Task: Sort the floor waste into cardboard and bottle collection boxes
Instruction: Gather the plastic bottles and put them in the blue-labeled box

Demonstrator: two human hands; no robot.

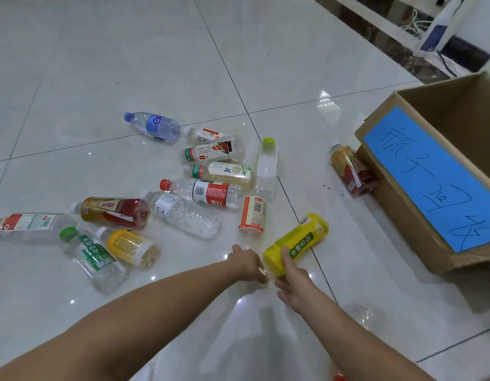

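Reaching forward and down over the pale tiled floor point(122, 67), the person extends both bare arms toward a scatter of plastic bottles. The right hand point(293, 283) grips the yellow bottle point(303, 239) near its lower end, with the thumb laid across the green label; the bottle points up and to the right, toward the cardboard box point(397, 213). The left hand point(248, 262) sits just beside the same end of the yellow bottle, knuckles upward. Whether its fingers touch the bottle, or are curled or straight, cannot be told.

The cardboard box stands open on the floor at right, and a blue label point(430, 177) with handwritten characters covers much of its near wall. A red-and-amber tea bottle point(351, 171) lies against that wall.

The remaining bottles lie on their sides in a loose group to the left of the hands, several of them touching. They include:
- a blue-capped water bottle point(155, 126) at the far edge
- a red-capped bottle point(205, 192) near the middle
- a clear bottle with a yellow-green cap point(267, 169) beside it
- a green-capped bottle point(92, 257) and an orange-labelled bottle point(131, 247) nearest the left forearm

A dark skirting band point(375, 26) and some white cords point(414, 26) run along the far right.
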